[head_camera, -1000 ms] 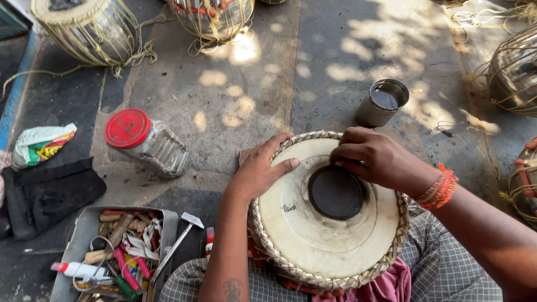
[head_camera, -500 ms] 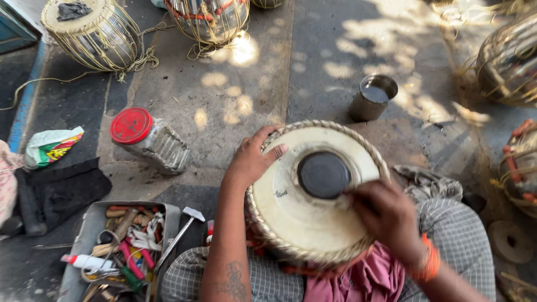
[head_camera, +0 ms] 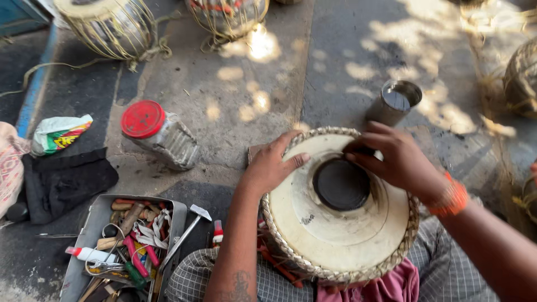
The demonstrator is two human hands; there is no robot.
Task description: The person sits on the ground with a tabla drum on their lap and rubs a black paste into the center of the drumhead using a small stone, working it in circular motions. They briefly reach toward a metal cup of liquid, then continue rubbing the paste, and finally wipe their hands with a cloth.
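Observation:
A round drum (head_camera: 313, 235) with a cream skin, a black centre patch (head_camera: 341, 184) and a braided rim rests on my lap. My left hand (head_camera: 271, 165) lies flat on the drum's left rim, steadying it. My right hand (head_camera: 394, 159) presses its fingertips on the far edge of the black patch; whether something small sits under the fingers is hidden. An orange band circles my right wrist (head_camera: 450, 196).
A metal cup (head_camera: 394, 100) stands just beyond the drum. A jar with a red lid (head_camera: 159, 134) lies at left. A metal tool tray (head_camera: 120, 243) and a hammer (head_camera: 187, 232) sit near my left knee. Other drums (head_camera: 109, 25) stand at the back.
My right hand has moved from the drum's near right side back up to the far edge of the black patch. The left hand has stayed on the rim.

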